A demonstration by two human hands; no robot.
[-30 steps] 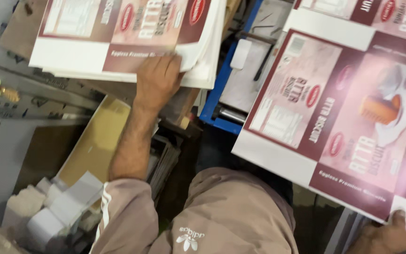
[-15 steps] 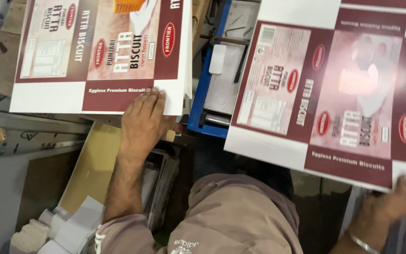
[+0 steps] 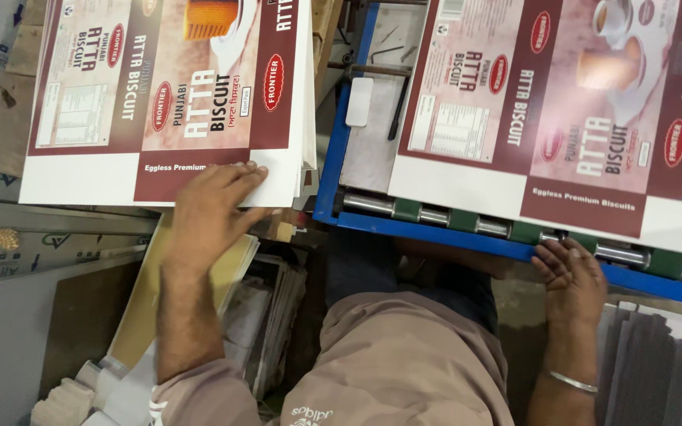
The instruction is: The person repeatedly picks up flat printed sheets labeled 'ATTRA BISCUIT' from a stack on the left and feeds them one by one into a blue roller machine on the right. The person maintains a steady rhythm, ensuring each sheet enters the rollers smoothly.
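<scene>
My left hand (image 3: 213, 207) lies flat, fingers apart, on the near edge of a stack of maroon-and-white printed carton sheets (image 3: 159, 95) at the left. One more printed sheet (image 3: 562, 118) lies at the right on a blue-framed feed table (image 3: 333, 158) with metal and green rollers (image 3: 436, 214). My right hand (image 3: 571, 278) rests on the blue frame just below that sheet's near edge, with its fingertips at the rollers and nothing gripped. A metal bangle (image 3: 571, 382) is on the right wrist.
Grey boards and brown card (image 3: 144, 300) lie below the left stack. A pile of dark sheets (image 3: 657, 363) sits at the lower right. A small white block (image 3: 358, 101) lies on the table's metal plate. My beige clothing (image 3: 404, 371) fills the bottom centre.
The right sheet has gone from my right hand's grip onto the blue roller table, and that hand now rests at its edge. My left hand stays on the left stack.
</scene>
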